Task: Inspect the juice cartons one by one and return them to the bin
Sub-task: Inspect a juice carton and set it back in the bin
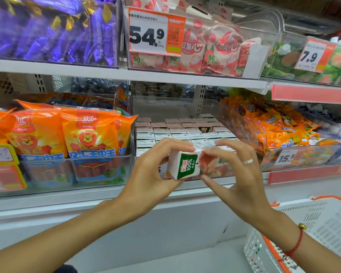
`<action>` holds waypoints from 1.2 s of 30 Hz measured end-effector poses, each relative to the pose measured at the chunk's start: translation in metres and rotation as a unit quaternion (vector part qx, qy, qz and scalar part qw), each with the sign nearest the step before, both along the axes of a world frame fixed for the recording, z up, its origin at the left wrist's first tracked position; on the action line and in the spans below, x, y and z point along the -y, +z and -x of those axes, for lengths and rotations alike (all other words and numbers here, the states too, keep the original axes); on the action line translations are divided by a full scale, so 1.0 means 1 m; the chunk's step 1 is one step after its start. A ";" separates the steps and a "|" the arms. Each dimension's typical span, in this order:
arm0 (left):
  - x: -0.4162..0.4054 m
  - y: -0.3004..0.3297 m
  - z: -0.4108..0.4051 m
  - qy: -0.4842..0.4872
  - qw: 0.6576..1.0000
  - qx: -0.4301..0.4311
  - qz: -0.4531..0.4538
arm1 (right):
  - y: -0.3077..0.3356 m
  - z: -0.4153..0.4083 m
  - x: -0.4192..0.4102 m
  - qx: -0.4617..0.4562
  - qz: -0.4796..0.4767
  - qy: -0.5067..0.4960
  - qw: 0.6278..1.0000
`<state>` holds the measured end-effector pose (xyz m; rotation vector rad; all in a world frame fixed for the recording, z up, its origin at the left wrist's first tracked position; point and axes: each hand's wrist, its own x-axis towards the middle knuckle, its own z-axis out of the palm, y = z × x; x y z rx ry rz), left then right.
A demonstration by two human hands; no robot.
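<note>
Both hands hold 1 small juice carton (187, 165) in front of the clear bin (209, 107) on the lower shelf. The left hand (152, 168) grips the carton's left end, fingers curled over its top edge and thumb under its lower corner. The right hand (238, 166) pinches the right end, fingers arched over the top and thumb reaching in from below; a silver ring (248, 161) sits on 1 finger and a red string bracelet (296, 244) circles that wrist. The carton lies tilted on its side, a green and white face with "100%" print turned toward the camera and a reddish fruit picture on the face beside it.

Behind the hands, the bin holds rows of stacked cartons (177, 131), mostly showing white tops, with 1 green-faced carton (203, 129) standing among them. To the left stand orange sausage packs (91, 138) with a lion face; to the right lies a heap of small orange packets (280, 127). On the upper shelf hangs a price tag reading 54.9 (156, 34), another reading 7.9 (312, 55). A white basket with orange trim (323, 223) sits at lower right
</note>
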<state>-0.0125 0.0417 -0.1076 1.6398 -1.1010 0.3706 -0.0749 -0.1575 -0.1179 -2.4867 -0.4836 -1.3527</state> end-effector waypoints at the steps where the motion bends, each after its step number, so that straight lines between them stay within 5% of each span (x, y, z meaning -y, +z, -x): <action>1: -0.002 0.000 -0.003 0.002 0.999 0.045 -0.007 | 0.002 0.001 0.004 -0.009 -0.009 0.001 1.000; 5: -0.005 -0.003 -0.008 -0.005 0.991 0.134 -0.020 | 0.003 0.003 0.011 0.011 -0.010 0.028 0.999; 10: -0.006 0.004 -0.013 0.017 0.989 0.138 -0.047 | 0.004 0.005 0.013 -0.005 -0.010 0.024 1.000; 13: -0.014 0.010 -0.023 -0.037 0.992 -0.079 -0.088 | 0.002 0.011 0.006 -0.119 -0.111 0.056 0.985; 16: -0.016 0.008 -0.031 -0.085 0.934 -0.342 -0.061 | 0.003 0.013 -0.002 -0.234 -0.266 0.133 0.926; 18: -0.013 0.006 -0.033 -0.095 0.896 -0.431 -0.047 | 0.006 0.013 -0.005 -0.278 -0.311 0.153 0.896; 29: 0.001 -0.009 -0.026 -0.160 0.705 -0.659 -0.207 | 0.023 0.007 -0.029 -0.340 -0.505 0.125 0.783; 36: 0.002 -0.005 -0.020 -0.189 0.664 -0.694 -0.207 | 0.024 0.008 -0.013 -0.397 -0.542 0.077 0.737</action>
